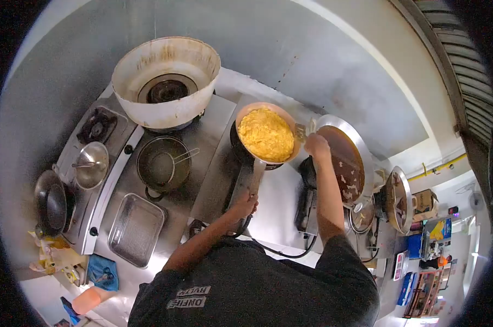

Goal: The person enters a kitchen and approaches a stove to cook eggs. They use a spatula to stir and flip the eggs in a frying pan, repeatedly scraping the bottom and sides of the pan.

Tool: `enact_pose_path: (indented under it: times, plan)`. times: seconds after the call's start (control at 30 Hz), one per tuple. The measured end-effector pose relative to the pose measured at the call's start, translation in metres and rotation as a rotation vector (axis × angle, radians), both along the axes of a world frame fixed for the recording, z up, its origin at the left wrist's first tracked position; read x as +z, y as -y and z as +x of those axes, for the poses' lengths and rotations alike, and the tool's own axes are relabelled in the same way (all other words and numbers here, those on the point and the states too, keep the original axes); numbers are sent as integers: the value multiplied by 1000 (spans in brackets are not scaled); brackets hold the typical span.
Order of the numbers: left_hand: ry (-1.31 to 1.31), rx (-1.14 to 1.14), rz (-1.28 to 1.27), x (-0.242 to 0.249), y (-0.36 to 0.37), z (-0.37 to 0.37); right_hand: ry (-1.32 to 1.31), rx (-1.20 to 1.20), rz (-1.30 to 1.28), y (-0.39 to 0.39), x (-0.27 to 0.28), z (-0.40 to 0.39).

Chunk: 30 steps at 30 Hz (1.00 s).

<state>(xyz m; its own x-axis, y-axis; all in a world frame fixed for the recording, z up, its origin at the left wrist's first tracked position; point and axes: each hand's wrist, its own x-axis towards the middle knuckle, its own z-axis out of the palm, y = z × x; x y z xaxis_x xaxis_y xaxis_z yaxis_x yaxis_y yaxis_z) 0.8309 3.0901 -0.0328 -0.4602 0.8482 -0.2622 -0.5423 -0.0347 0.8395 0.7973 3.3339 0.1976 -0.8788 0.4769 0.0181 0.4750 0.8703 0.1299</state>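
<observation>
A frying pan [285, 113] holding a round yellow egg-like mass [265, 134] sits over a burner in the middle. My left hand [243, 206] is closed around the end of the pan's handle [258, 177]. At the pan's right edge, my right hand [317, 146] grips a spatula [301, 132], whose blade is by the rim beside the yellow food. Just right of that hand stands a wide metal pan of brown liquid [344, 158].
A large white-walled burner ring [165, 111] stands at the upper left. Below it are a dark pot with a strainer [163, 166] and a rectangular metal tray [137, 230]. A metal bowl [92, 165] and a black wok [55, 201] are farther left. Another wide pan [400, 200] stands right.
</observation>
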Motion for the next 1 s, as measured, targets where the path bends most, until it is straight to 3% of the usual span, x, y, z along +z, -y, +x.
enact_pose_path:
  times: [0.07,0.13,0.27,0.33,0.43,0.47,0.53,0.67,0.73,0.83,0.87,1.0]
  plan:
    - [26,-22,18,1,2,-1,-1,59,17,-18,-25,-18]
    - [25,61,-10,10,2,0,-113,439,395,-62,-75,-49]
    - [-5,32,-28,3,3,-2,119,362,273,-85,-88,-116]
    - [12,-23,47,3,3,-4,3,762,350,-106,-103,-138]
    - [-53,-13,-63,12,6,-4,289,552,107,7,-7,-106]
    - [-55,-15,-63,19,8,-6,288,550,107,17,-1,-95]
    - [34,-31,-21,33,11,-7,362,655,417,32,5,-72]
    - [42,23,47,15,4,-3,358,643,351,64,36,-16]
    - [95,8,65,8,2,-4,382,504,294,86,52,5]
    - [5,47,-11,17,4,-1,279,461,238,69,-5,13]
    - [-1,46,-13,16,3,-2,225,286,141,82,2,8]
    - [35,38,0,1,-1,1,168,182,268,63,-42,-21]
